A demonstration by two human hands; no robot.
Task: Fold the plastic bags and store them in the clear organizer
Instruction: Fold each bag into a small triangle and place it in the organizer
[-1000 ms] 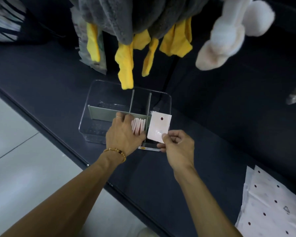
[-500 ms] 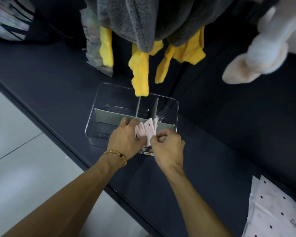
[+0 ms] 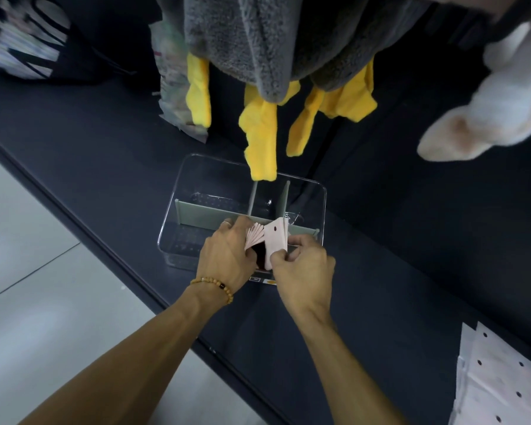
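A clear organizer (image 3: pixel 178 191) with grey dividers stands on the dark counter. In its front right compartment stands a row of several folded pink bags (image 3: pixel 254 239). My left hand (image 3: pixel 227 256) reaches into that compartment and holds the row back to the left. My right hand (image 3: pixel 304 268) pinches one folded pink bag (image 3: pixel 276 240) with a dark dot and holds it upright inside the compartment, to the right of the row. More flat white dotted bags (image 3: pixel 503 381) lie on the counter at the bottom right.
Grey and yellow plush items (image 3: pixel 261 139) hang above the organizer's back edge, a white plush (image 3: pixel 485 118) at the upper right. A printed dark bag (image 3: pixel 28 41) sits at the far left. The counter edge (image 3: pixel 105 240) runs diagonally, with light floor tiles beyond.
My right hand has brought the folded bag from above the organizer's front right corner down into the compartment beside the row. My left hand has stayed on the row.
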